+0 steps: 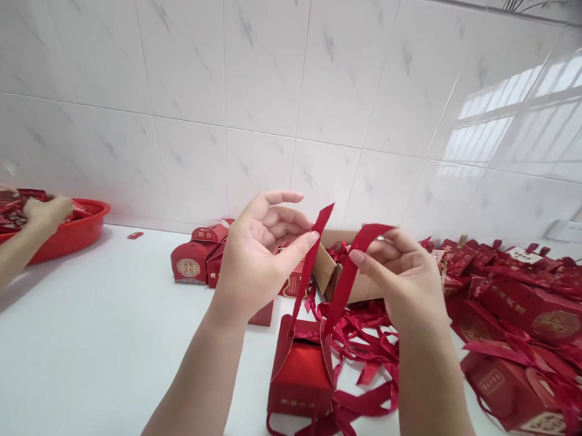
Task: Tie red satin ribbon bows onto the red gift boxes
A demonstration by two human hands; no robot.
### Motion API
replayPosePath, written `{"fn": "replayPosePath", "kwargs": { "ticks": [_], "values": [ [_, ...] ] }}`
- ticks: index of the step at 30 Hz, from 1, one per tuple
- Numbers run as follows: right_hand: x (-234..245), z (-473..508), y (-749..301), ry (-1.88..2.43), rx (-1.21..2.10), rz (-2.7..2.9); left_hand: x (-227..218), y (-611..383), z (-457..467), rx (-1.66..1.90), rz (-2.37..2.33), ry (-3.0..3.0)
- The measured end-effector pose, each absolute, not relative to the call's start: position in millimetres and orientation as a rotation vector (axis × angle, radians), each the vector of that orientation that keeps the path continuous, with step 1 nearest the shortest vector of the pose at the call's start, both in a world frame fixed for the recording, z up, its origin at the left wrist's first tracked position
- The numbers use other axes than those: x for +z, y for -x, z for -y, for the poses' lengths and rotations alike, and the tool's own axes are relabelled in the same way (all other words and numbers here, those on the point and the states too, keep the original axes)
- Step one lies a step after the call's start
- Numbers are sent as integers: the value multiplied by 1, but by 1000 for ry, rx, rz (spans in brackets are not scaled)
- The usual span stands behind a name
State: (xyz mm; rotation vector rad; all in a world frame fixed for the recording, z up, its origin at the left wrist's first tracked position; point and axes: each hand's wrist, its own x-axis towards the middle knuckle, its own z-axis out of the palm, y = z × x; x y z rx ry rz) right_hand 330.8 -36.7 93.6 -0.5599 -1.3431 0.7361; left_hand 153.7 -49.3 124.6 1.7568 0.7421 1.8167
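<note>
Ok, far left: another person's hand (47, 213) is down in a red basin (87, 227) at the table edge, forearm coming in from the left; can't tell what it grips. White table (101, 326) next, with a small red scrap (134, 235) near the wall. Then a cluster of closed red boxes (193, 260) standing by the tiled wall (258, 64). Centre: left hand (258, 268) raised, thumb and forefinger pinched on one strand of the ribbon (311, 269), other fingers curled loose above; the strand tip sticks up past the thumb. Below and between both hands sits the open red box (299, 371) on the table, flaps up, ribbon rising from it in two strands. Right hand (406, 273) at the same height, pinching the second strand between thumb and fingers, strand bent over at the top. Hands apart, not touching. Behind them a brown cardboard box (325, 270), partly hidden. Right of the open red box a heap of loose ribbons (370, 351), touching it. Far right: a pile of red boxes (526, 315), flat or tilted, ribbons tangled across. Wall socket (570, 231) above that pile.
</note>
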Motion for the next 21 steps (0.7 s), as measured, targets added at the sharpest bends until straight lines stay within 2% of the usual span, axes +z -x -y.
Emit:
{"fn": "replayPosePath", "kwargs": {
  "ticks": [7, 16, 21],
  "values": [
    [92, 38, -323, 516, 931, 1130, 124, -156, 49, 1834, -718, -1709],
    [89, 41, -309, 418, 930, 1341, 118, -178, 56, 1716, -723, -1868],
    [92, 43, -309, 357, 1150, 1366, 118, -178, 50, 1795, -793, -1888]
  ]
}}
